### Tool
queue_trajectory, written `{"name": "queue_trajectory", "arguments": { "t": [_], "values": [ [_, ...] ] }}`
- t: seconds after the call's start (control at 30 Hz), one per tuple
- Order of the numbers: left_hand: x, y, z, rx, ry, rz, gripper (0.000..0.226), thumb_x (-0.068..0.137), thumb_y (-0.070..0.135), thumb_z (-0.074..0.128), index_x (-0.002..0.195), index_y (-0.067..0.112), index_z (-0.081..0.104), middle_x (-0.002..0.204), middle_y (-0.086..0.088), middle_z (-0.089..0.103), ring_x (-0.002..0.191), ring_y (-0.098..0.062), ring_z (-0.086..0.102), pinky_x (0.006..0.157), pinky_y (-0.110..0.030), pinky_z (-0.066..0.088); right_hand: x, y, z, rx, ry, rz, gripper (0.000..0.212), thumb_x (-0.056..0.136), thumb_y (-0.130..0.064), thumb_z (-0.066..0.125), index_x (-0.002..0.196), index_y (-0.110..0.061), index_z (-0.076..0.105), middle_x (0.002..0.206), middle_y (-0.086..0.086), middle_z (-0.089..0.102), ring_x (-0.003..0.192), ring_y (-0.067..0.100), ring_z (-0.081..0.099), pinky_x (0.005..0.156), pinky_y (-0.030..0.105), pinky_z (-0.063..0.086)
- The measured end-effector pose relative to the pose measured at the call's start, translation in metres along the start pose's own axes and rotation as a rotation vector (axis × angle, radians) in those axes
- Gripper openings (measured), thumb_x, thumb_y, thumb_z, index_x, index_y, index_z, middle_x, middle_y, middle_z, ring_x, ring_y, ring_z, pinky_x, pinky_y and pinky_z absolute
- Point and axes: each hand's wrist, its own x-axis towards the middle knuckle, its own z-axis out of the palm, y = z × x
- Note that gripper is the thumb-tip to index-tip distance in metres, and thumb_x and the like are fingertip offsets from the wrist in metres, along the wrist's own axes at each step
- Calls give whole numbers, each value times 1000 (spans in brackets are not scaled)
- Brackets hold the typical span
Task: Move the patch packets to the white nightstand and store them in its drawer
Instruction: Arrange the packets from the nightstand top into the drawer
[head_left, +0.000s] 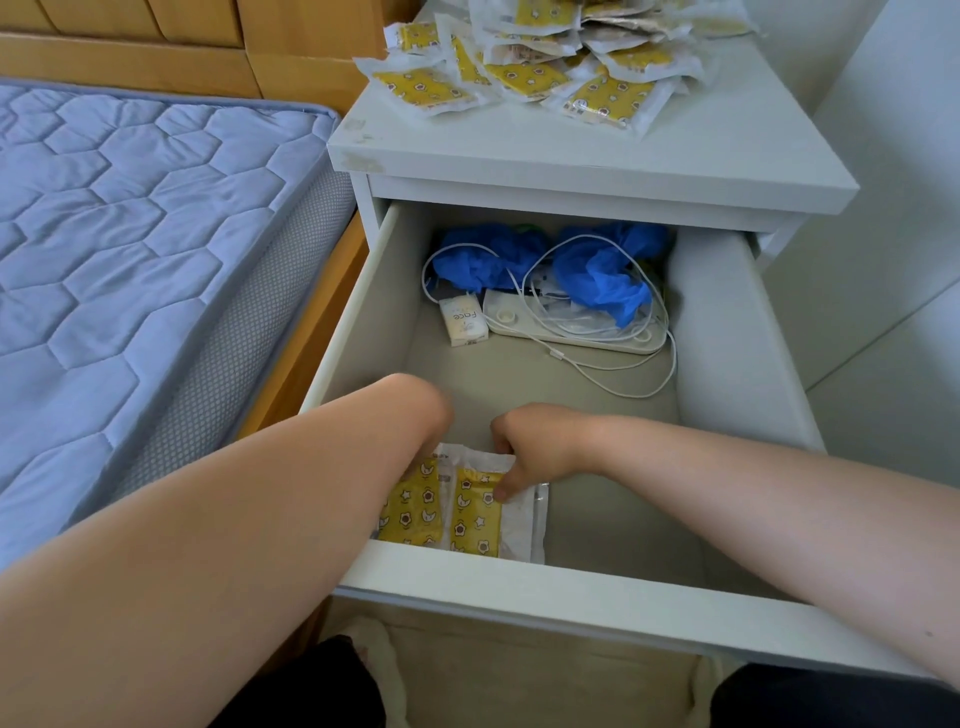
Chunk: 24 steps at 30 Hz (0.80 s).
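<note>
Yellow patch packets (467, 514) are pinched at the front left corner of the drawer (727, 322) by the curled fingers (503, 491) of the right hand (540, 441). The fingers of the left hand (428, 421) are hidden there, so their state cannot be told. More packets (524, 78) are heaped above the drawer on the nightstand (571, 156).

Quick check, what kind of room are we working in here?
Most likely a bedroom: a quilted blue mattress on a wooden bed frame sits beside a white nightstand, its open drawer holding patch packets.
</note>
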Motion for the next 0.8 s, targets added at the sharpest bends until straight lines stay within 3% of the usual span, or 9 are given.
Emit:
{"name": "queue_trajectory", "arguments": {
  "t": [0.07, 0.17, 0.33, 0.47, 0.57, 0.67, 0.73, 0.8],
  "values": [
    [-3, -1, -1, 2, -2, 0, 50, 85, 31, 71, 128, 11, 57, 122, -5, 60, 103, -24, 59, 86, -32, 47, -3, 1, -3, 21, -2, 2, 59, 76, -50, 73, 116, -9, 56, 112, 8, 62, 97, 26, 58, 74, 31, 46],
    [-9, -2, -6, -103, 123, 5, 43, 88, 29, 65, 126, 12, 57, 119, -5, 62, 105, -25, 60, 85, -33, 49, -13, 5, -16, 66, 34, 45, 57, 83, -46, 66, 126, -11, 53, 124, 7, 58, 109, 26, 57, 87, 32, 47],
    [-29, -5, -23, -323, 392, -1, 34, 93, 29, 55, 124, 16, 58, 119, -5, 60, 107, -24, 59, 90, -38, 51, -39, 14, -48, 89, 205, 131, 37, 88, -34, 60, 120, -14, 58, 120, 5, 59, 106, 24, 57, 89, 37, 50],
    [-54, -10, -52, -472, 629, -16, 24, 94, 23, 47, 113, 17, 62, 110, -5, 63, 97, -25, 59, 82, -37, 51, -66, 19, -82, 94, 384, 161, 23, 88, -27, 56, 107, -16, 62, 111, 4, 61, 104, 24, 58, 84, 34, 48],
    [-77, -16, -78, -550, 826, -62, 23, 93, 20, 42, 103, 18, 63, 102, -4, 63, 86, -25, 54, 74, -33, 48, -88, 21, -110, 81, 573, 176, 18, 87, -23, 51, 94, -14, 65, 97, 5, 63, 91, 28, 60, 74, 34, 49],
    [-96, -27, -100, -666, 1046, -89, 26, 93, 17, 42, 108, 20, 63, 109, -3, 63, 94, -24, 56, 79, -34, 49, -108, 28, -138, 164, 743, 151, 12, 87, -18, 52, 78, -13, 59, 79, 2, 59, 77, 25, 57, 65, 31, 42],
    [-102, -36, -111, -724, 1164, -96, 28, 94, 14, 42, 114, 17, 61, 115, -3, 59, 103, -23, 54, 83, -34, 47, -116, 35, -155, 189, 893, 142, 12, 88, -16, 52, 84, -11, 62, 85, 3, 59, 83, 23, 55, 68, 31, 41],
    [-100, -45, -120, -779, 1246, -104, 28, 93, 11, 45, 117, 16, 60, 122, -2, 55, 113, -22, 49, 87, -33, 43, -114, 46, -168, 221, 986, 182, 19, 90, -16, 51, 103, -9, 64, 106, 4, 59, 100, 21, 53, 80, 31, 42]
  ]
}}
